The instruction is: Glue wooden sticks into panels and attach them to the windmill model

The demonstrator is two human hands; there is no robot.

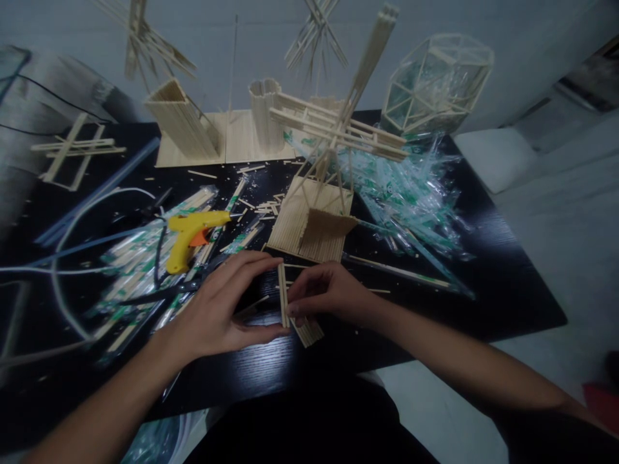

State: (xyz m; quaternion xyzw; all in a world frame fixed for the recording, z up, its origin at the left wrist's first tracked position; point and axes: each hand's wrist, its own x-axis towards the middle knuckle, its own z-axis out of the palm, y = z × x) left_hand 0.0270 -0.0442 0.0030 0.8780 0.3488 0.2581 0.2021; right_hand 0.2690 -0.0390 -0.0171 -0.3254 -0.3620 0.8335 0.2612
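Observation:
My left hand [225, 309] grips a small bundle of wooden sticks [284, 296] by its two ends, thumb at the near end and fingers at the far end. Against the bundle's right side, my right hand [333, 296] is closed in a pinch; whether it holds the bundle itself or a separate stick is hidden by the fingers. Several short sticks [307, 332] lie side by side beneath the right hand. Just beyond the hands stands a stick-built windmill model [333, 135] on a slatted wooden base [287, 222].
A yellow glue gun [186, 235] lies left on wrapped chopsticks [145, 251], near a white cable [60, 258]. Torn plastic wrappers [416, 187] pile up at right. More stick structures [186, 122] stand at the back of the black table [503, 283]. A stick frame [75, 151] lies far left.

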